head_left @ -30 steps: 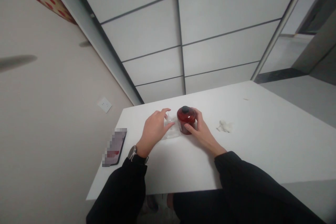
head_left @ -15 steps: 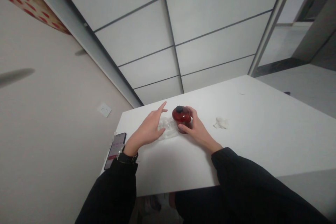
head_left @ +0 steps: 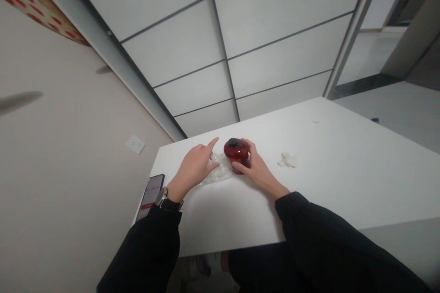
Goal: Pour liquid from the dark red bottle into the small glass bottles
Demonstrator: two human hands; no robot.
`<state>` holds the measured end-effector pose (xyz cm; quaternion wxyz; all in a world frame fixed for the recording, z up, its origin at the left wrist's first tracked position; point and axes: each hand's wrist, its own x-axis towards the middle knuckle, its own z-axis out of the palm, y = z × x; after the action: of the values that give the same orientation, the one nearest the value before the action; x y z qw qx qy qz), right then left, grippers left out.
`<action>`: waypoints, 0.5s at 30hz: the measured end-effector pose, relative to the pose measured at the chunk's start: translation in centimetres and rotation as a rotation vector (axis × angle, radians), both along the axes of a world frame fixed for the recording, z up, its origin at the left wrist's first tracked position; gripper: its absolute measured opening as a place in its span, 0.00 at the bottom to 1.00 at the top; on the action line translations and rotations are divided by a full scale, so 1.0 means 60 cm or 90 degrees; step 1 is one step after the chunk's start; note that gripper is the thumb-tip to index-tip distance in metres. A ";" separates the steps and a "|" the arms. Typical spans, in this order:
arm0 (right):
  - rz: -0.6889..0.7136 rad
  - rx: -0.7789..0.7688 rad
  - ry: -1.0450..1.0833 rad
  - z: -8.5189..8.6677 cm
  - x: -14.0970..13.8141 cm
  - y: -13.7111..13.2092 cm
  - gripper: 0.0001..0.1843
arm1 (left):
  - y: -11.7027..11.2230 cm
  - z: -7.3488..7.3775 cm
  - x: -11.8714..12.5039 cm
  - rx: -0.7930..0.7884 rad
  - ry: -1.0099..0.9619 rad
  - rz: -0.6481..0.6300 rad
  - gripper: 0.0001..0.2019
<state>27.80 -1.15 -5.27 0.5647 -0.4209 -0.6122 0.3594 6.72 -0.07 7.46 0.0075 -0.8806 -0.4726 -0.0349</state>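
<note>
A small dark red jar (head_left: 235, 152) with a black cap stands on the white table (head_left: 309, 178). My right hand (head_left: 257, 170) is wrapped round its right side, thumb in front. To the jar's left lies a clear crumpled plastic wrapper (head_left: 220, 171). My left hand (head_left: 194, 168) rests on the wrapper's left part, index finger stretched toward the jar, thumb pressing on the plastic. A watch sits on my left wrist.
A phone (head_left: 150, 194) lies near the table's left edge by my left wrist. A small crumpled white tissue (head_left: 288, 160) lies right of the jar. A wall with a socket (head_left: 135, 144) runs along the left; panelled wall stands behind the table.
My left hand has lowered onto the plastic wrapper, with the fingers drawn in and only the index finger stretched out. My right hand stays on the jar.
</note>
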 end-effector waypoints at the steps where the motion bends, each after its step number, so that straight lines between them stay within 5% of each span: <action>1: 0.001 -0.001 -0.002 0.000 0.000 0.000 0.46 | 0.000 0.001 0.001 -0.001 0.000 -0.014 0.43; 15: 0.020 0.004 0.002 0.005 0.003 -0.001 0.42 | 0.004 0.008 0.008 -0.029 -0.068 -0.029 0.43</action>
<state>27.96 -1.22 -4.98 0.5613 -0.4086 -0.6191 0.3671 7.23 0.14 7.93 -0.0387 -0.8879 -0.4528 -0.0712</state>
